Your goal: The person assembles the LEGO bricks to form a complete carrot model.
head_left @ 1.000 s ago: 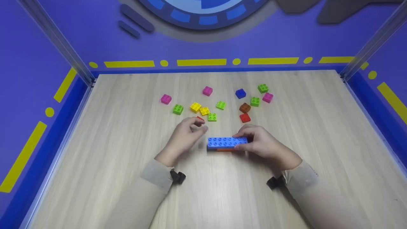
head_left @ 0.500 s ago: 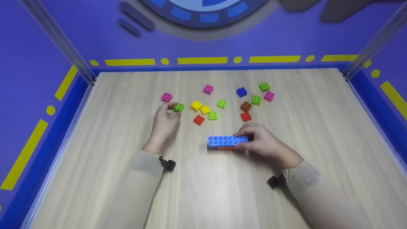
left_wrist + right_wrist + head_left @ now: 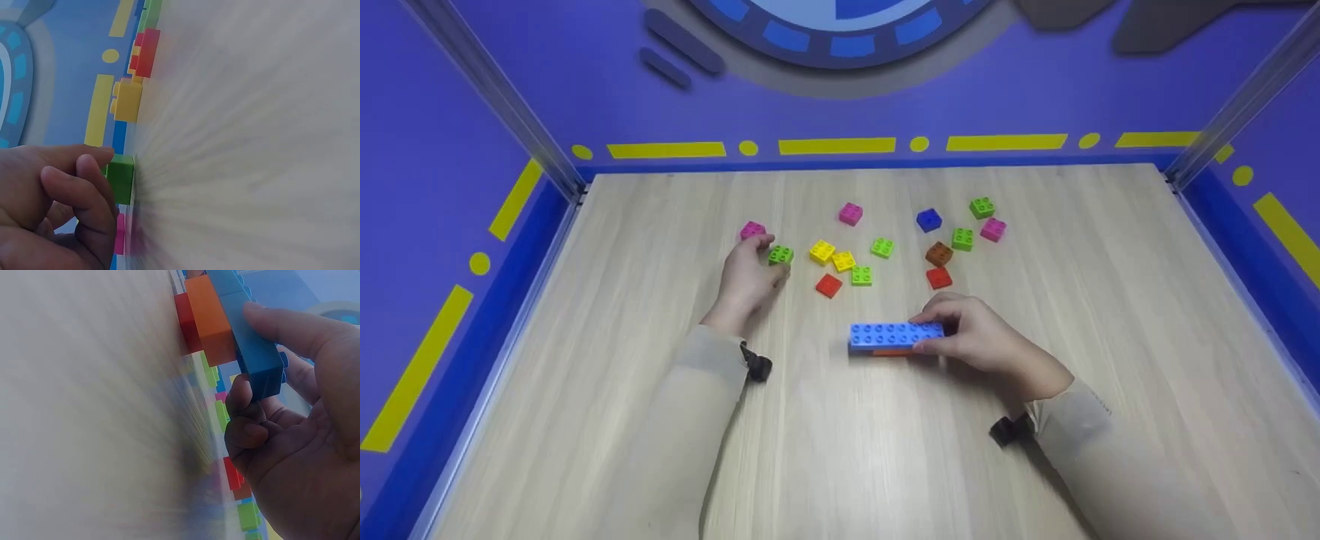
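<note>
My left hand [image 3: 748,281] reaches round a green toy building brick [image 3: 781,256] at the left of the loose bricks, thumb on its near side and a finger on its far side. That brick [image 3: 120,179] sits on the table in the left wrist view. A pink brick [image 3: 752,229] lies just beyond these fingers. My right hand [image 3: 979,334] grips the right end of a long blue brick layer [image 3: 894,334] between thumb and fingers. Below the blue, an orange brick [image 3: 211,323] and a red brick [image 3: 188,323] are stacked; whether the stack touches the table is unclear.
Two yellow bricks [image 3: 822,252], a red brick [image 3: 829,286] and light green bricks [image 3: 862,276] lie mid-table [image 3: 825,450]. Farther right are a dark blue brick [image 3: 929,220], a brown brick [image 3: 939,253] and others. Purple-blue walls [image 3: 840,120] enclose the back and sides.
My left hand has moved left and away from me, from beside the red brick to the green brick, uncovering the red one. The right hand and its blue-topped stack have stayed put.
</note>
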A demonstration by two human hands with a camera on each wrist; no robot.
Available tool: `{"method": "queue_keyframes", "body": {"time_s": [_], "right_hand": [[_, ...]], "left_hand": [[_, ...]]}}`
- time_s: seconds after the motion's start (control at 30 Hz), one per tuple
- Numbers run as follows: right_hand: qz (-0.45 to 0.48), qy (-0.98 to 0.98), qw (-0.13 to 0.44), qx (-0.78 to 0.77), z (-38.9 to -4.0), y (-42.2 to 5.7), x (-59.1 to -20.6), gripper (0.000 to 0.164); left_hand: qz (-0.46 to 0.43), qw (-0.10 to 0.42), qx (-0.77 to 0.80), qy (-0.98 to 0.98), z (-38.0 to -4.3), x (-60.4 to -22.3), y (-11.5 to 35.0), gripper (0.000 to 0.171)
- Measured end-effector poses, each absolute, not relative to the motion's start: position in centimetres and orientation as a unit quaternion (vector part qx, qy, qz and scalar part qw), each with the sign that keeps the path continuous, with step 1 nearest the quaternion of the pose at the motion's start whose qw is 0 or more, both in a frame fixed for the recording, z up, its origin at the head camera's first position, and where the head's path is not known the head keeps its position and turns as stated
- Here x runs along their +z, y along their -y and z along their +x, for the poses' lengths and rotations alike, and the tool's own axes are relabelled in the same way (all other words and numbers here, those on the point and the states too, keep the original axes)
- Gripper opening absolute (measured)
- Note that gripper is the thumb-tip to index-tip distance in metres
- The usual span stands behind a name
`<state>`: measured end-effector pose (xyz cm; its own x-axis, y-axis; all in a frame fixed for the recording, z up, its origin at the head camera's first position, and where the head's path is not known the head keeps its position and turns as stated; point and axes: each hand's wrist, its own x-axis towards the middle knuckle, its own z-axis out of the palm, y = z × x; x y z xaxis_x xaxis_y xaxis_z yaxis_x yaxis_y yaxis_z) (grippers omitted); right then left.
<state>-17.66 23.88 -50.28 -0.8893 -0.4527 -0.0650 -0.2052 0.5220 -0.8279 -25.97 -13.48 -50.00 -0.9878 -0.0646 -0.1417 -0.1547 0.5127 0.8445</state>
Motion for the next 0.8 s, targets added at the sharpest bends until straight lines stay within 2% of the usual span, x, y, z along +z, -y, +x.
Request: {"method": "queue_keyframes", "body": {"time_s": [0.33,0.8], "right_hand": [[-0.181,-0.87,0.142,-0.436,-17.7,-23.9,-50.2,0.035],[-0.184,-0.866,0.143,-0.442,-17.6,-23.8,-50.1,0.033]], "left_hand": [[-0.077,0.066,0.489,-0.867,-26.6,-50.0,13.4,0.063],[-0.064,0.033,0.486,-0.871,-25.5,-49.9,13.2,0.058]]}}
